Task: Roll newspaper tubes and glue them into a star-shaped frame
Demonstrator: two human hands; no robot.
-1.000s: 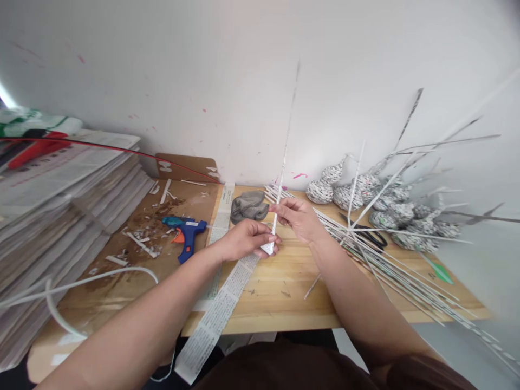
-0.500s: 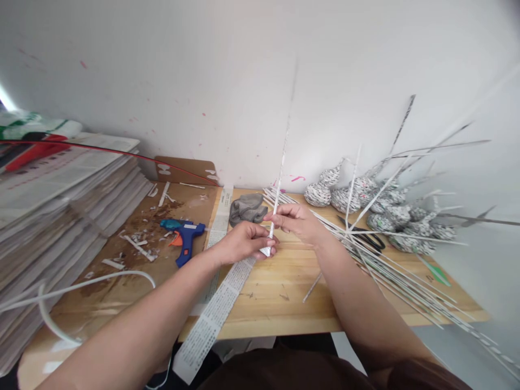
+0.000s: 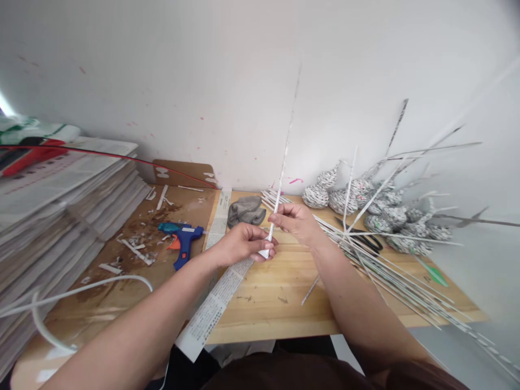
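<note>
Between my two hands a thin tube of rolled newspaper [image 3: 285, 146] stands up, leaning slightly right at its top. My left hand [image 3: 246, 244] pinches its lower end, where a printed newspaper strip [image 3: 221, 303] runs from under the fingers down over the table's front edge. Just above, my right hand [image 3: 293, 222] grips the same tube between thumb and fingers. Behind my left hand lies a crumpled grey cloth [image 3: 246, 210]. Another strip of newsprint [image 3: 221, 216] lies flat to the left of the cloth.
On stained cardboard at the left lie a blue glue gun [image 3: 186, 241] and paper scraps [image 3: 138, 252], beside a tall newspaper stack [image 3: 81, 200]. At the right are many paper sticks [image 3: 390, 281], black-handled scissors [image 3: 368, 241] and woven paper gourd shapes [image 3: 317, 195] along the wall.
The strip's lower end has drawn up a little toward my left hand. Both hands keep their hold on the tube, and the whole view has shifted slightly.
</note>
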